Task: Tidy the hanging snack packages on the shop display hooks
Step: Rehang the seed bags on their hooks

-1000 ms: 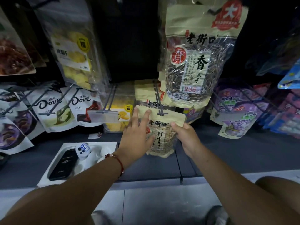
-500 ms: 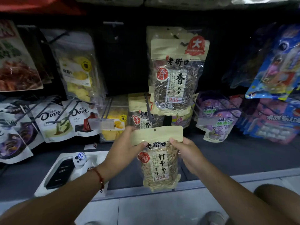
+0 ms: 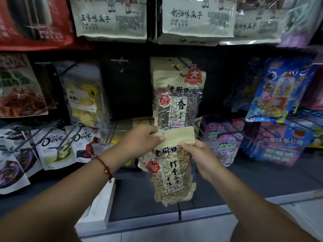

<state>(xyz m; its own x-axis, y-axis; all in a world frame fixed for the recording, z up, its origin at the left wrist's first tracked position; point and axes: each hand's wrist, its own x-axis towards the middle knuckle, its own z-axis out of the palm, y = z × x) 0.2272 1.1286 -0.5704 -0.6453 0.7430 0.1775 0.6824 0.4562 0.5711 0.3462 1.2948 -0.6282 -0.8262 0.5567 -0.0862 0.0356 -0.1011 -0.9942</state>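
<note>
- The left hand (image 3: 139, 142) pinches the top left corner of a pale seed bag (image 3: 172, 166), thumb on the front of the header strip and fingers behind it.
- The right hand (image 3: 201, 158) grips the bag's right edge just under the header, fingers curled round the side.
- The bag hangs free of any hook, held between both hands in front of the display, just below a darker seed bag (image 3: 178, 100) that hangs on the middle hook (image 3: 181, 64).
- The step in hand looks like rehanging this bag, probably on the bare hook (image 3: 120, 61) to the left or on a lower one behind the hands; which is meant cannot be told.
- To do it well, the person should keep the header flat and taut between both hands so the punched hole stays open; the hole itself is hard to make out here.
- The bag should be raised level, label facing out, and the hole slid straight along the prong rather than pushed at a slant, which could tear the strip.
- The chocolate packets (image 3: 57, 145) on the left and the purple packets (image 3: 222, 142) on the right hang close by, so the bag should travel upward without brushing them.
</note>
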